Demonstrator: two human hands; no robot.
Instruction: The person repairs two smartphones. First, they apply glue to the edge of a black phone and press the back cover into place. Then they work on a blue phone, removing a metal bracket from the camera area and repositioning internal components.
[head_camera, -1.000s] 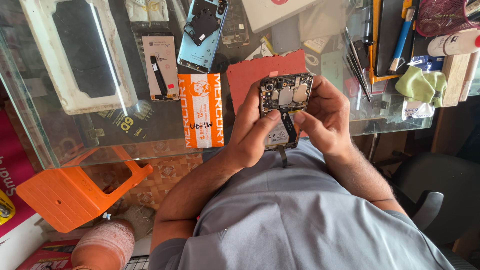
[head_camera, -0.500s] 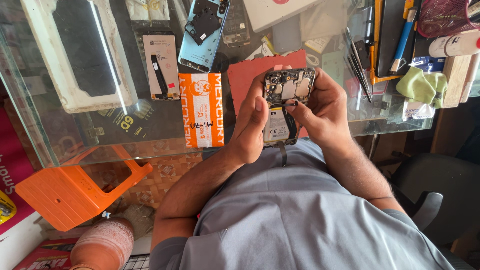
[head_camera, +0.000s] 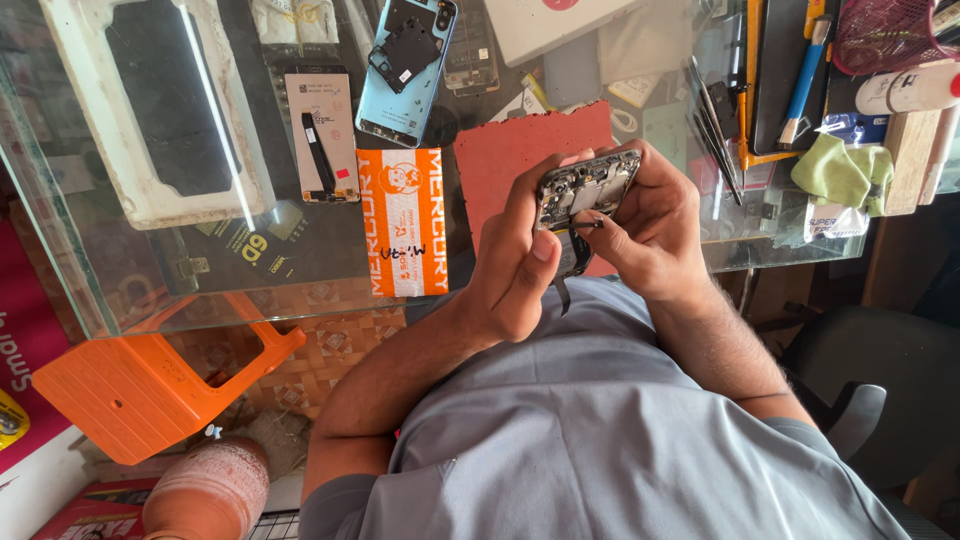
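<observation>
Two hands, one opened phone (head_camera: 585, 190), one blue phone back (head_camera: 408, 70), one orange stool (head_camera: 150, 385), one green cloth (head_camera: 843, 172), one red mat (head_camera: 520, 150)

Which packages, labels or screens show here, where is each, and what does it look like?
Orange packet: on the glass table, left of both hands; flat, white panel.
Screen part: beside it, pale rectangle, black ribbon.
White-framed panel: far left, dark middle.

We've got glass table (head_camera: 120, 290) here, see-through top. On it: white tray (head_camera: 100, 130) with dark panel, light blue phone back cover (head_camera: 405, 70), small screen part with ribbon (head_camera: 320, 135), orange-and-white packet (head_camera: 405, 222), red mat (head_camera: 520, 150), tweezers (head_camera: 712, 125), blue-handled tool (head_camera: 803, 80), green cloth (head_camera: 845, 172), white bottle (head_camera: 910, 90) far right.
</observation>
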